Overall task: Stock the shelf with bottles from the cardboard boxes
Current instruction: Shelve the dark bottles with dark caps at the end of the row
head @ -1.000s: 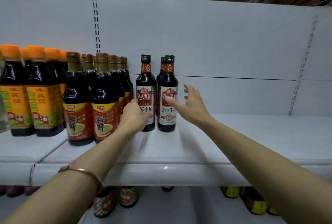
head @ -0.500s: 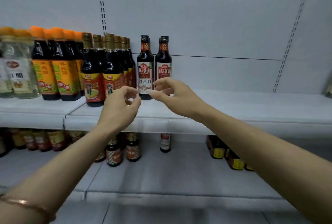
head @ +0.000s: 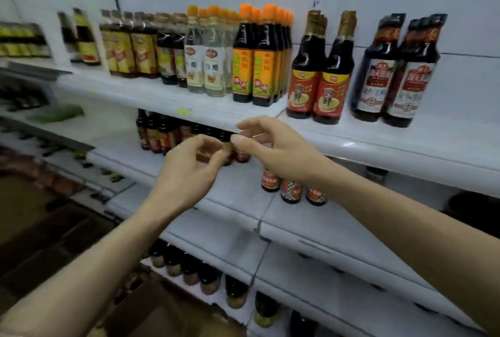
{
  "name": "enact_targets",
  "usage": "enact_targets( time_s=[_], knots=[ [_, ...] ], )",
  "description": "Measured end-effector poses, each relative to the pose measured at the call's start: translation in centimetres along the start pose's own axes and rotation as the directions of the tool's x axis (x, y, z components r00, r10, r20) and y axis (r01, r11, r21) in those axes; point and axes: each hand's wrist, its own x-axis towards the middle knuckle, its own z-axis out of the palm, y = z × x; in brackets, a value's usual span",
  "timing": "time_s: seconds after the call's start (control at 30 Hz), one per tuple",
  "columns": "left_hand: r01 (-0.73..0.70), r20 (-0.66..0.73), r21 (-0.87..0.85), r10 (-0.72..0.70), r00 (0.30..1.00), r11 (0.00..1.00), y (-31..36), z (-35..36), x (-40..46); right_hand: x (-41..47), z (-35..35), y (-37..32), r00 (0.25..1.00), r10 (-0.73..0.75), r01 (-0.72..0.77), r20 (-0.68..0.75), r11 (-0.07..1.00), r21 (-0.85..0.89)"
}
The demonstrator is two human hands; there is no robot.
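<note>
Bottles are held by neither hand at this moment. Nearest the camera, a brown cardboard box [head: 151, 312] is glimpsed at the bottom edge of the view, blurred, its contents not made out. Above it the left hand [head: 186, 171] and the right hand [head: 273, 147] are raised side by side in front of the shelving, fingers loosely curled and relaxed, nothing gripped in either; thumb and forefinger of each are brought near one another but nothing is seen between them. A second ago both hands were laid against the pair of dark bottles with white-and-red labels [head: 395, 74]; since then they have been drawn back and apart from them, and the view has been swung left and downward. That pair is now left standing upright at the right end of the upper shelf [head: 405, 144], just beside two red-labelled bottles [head: 316, 74], with orange-capped bottles [head: 259, 58] and clear bottles [head: 205, 60] farther left. Bare shelf is seen to the right of the pair. It is judged that one placement has been finished and that more stock is to be fetched from the box below.
</note>
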Motion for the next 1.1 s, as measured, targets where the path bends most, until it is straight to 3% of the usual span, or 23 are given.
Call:
enact_targets(
  time_s=[0.43, 0.73, 0.9, 1.1],
  knots=[
    [0.198, -0.006, 0.317, -0.207, 0.978, 0.927, -20.2, -23.4, -1.8, 14.3, 25.7, -9.2, 0.944, -0.082, 0.073, 0.321, 0.997, 0.041],
    [0.401, -0.074, 0.337, -0.4, 0.913, 0.852, -33.7, -33.0, -1.6, 23.4, 39.4, -11.5, 0.855, -0.105, 0.091, 0.507, 0.995, 0.051],
    [0.449, -0.131, 0.377, -0.433, 0.892, 0.81, -42.1, -37.6, 0.9, 30.4, 47.3, -11.4, 0.831, -0.115, 0.085, 0.545, 0.993, 0.081],
    [0.447, -0.042, 0.4, -0.471, 0.881, 0.8, -49.9, -41.1, 8.9, 39.9, 54.7, -11.9, 0.832, -0.074, 0.029, 0.55, 0.995, 0.091]
  ],
)
